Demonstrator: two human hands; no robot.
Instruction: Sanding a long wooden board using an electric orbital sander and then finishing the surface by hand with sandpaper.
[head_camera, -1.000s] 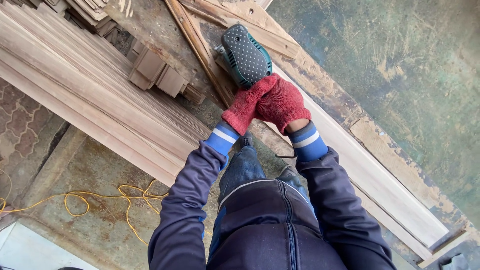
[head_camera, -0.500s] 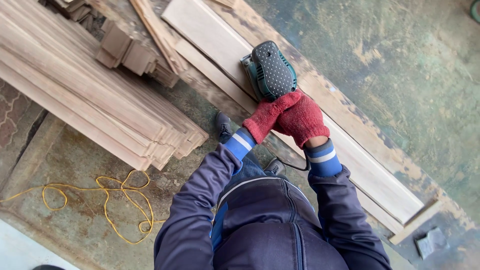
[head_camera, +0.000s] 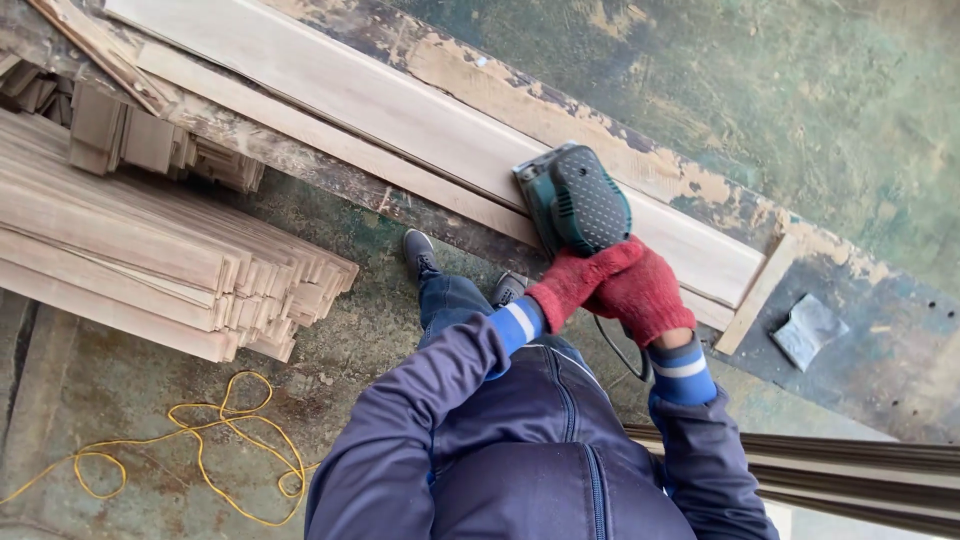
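Both my hands wear red knit gloves and grip the rear handle of a green and black electric sander (head_camera: 578, 203). My left hand (head_camera: 575, 284) wraps the handle from the near side, and my right hand (head_camera: 645, 296) closes over it beside the left. The sander sits flat on a long pale wooden board (head_camera: 400, 110) that lies on a worn green workbench (head_camera: 800, 110), close to the board's right end. A black power cord (head_camera: 620, 350) hangs from the sander below my hands.
A stack of long wooden slats (head_camera: 150, 250) lies at the left, with short wood blocks (head_camera: 120, 135) behind it. A yellow cable (head_camera: 200, 450) coils on the floor. A folded sheet of sandpaper (head_camera: 808, 330) rests on the bench right of a wooden stop strip (head_camera: 757, 295).
The sander and both hands have slid along the board toward its right end. The view has shifted with them, so the slat stack now lies further left.
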